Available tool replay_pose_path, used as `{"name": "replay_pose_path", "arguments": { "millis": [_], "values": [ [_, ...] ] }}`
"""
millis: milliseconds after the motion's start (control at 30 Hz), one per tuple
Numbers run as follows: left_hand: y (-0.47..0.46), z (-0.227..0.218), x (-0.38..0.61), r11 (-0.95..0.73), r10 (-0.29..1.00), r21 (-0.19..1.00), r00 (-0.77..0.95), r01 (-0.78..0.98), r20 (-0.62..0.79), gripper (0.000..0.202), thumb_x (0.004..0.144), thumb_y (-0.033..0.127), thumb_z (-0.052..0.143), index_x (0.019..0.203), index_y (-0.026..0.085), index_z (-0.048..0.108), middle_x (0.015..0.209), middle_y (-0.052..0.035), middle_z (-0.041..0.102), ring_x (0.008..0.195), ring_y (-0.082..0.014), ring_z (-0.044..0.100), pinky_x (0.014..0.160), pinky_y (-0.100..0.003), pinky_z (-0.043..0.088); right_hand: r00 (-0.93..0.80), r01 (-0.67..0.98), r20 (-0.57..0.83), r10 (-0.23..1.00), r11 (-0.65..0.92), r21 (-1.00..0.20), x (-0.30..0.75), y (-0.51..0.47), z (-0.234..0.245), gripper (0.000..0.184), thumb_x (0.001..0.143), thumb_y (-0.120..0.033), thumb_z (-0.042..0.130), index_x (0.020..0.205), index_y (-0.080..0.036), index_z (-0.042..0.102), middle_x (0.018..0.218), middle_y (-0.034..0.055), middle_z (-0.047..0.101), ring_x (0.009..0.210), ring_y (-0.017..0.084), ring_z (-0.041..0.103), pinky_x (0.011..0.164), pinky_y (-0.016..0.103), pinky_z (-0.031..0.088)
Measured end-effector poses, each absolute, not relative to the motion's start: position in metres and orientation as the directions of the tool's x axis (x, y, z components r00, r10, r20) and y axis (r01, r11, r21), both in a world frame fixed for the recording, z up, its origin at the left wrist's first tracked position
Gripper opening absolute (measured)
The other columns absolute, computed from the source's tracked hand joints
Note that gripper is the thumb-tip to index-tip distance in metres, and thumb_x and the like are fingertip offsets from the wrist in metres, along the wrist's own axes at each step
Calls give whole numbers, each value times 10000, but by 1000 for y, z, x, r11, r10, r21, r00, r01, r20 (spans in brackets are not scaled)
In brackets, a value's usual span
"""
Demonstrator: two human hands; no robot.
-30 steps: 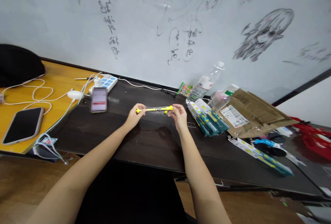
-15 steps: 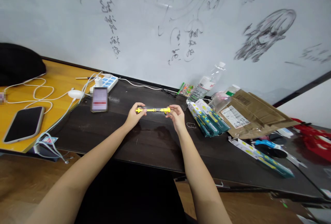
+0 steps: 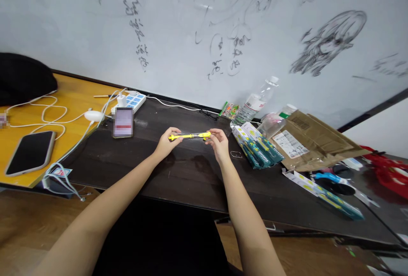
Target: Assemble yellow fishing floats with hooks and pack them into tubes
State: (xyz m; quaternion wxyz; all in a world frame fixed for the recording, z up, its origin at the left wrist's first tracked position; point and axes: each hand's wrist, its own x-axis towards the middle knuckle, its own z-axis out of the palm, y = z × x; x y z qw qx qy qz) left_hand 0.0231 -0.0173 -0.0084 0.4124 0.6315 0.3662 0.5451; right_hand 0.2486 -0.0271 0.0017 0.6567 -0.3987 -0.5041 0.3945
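Note:
I hold a slim yellow pen-like tool (image 3: 190,135) level above the dark desk (image 3: 178,169), one hand at each end. My left hand (image 3: 167,141) pinches its left end between thumb and fingers. My right hand (image 3: 218,141) grips the right end, fingers curled around it. The tool's middle shows clear and dark between the yellow tips.
Green-and-white packets (image 3: 256,145) lie right of my hands, with a plastic bottle (image 3: 253,103), cardboard (image 3: 310,139) and another packet (image 3: 323,192) beyond. To the left sit a power strip (image 3: 131,101), white cables (image 3: 47,116) and a phone (image 3: 30,152) on the orange table (image 3: 68,95).
My right hand has shifted slightly along the tool's right end, covering the small yellow piece seen below it earlier. The tool stays level, a touch lower and tilted.

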Motion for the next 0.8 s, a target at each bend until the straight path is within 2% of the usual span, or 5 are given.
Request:
{"name": "replay_pose_path", "arguments": {
  "millis": [333, 500, 800],
  "values": [
    [-21, -8, 24, -437, 893, 892, 179, 121, 413, 270, 749, 335, 633, 966, 182, 585, 753, 8, 588, 705, -133, 561, 697, -251, 433, 196, -137, 339, 920, 368, -920, 247, -29, 4, 226, 694, -266, 677, 898, -215, 596, 915, 22, 630, 671, 119, 593, 543, 245, 513],
    [-21, -9, 25, -455, 879, 884, 216, 108, 426, 254, 776, 333, 601, 977, 178, 592, 781, 2, 591, 713, -130, 552, 704, -247, 426, 188, -111, 339, 922, 363, -925, 247, -29, 5, 238, 692, -288, 678, 904, -221, 592, 924, 26, 630, 679, 128, 589, 560, 261, 527],
    [-22, -9, 27, -432, 890, 895, 212, 111, 404, 283, 719, 334, 681, 940, 181, 594, 722, 25, 559, 675, -120, 531, 676, -236, 419, 173, -100, 344, 923, 364, -926, 248, -27, 1, 249, 710, -307, 671, 925, -218, 582, 910, 26, 620, 689, 129, 593, 579, 268, 539]
  ]
}}
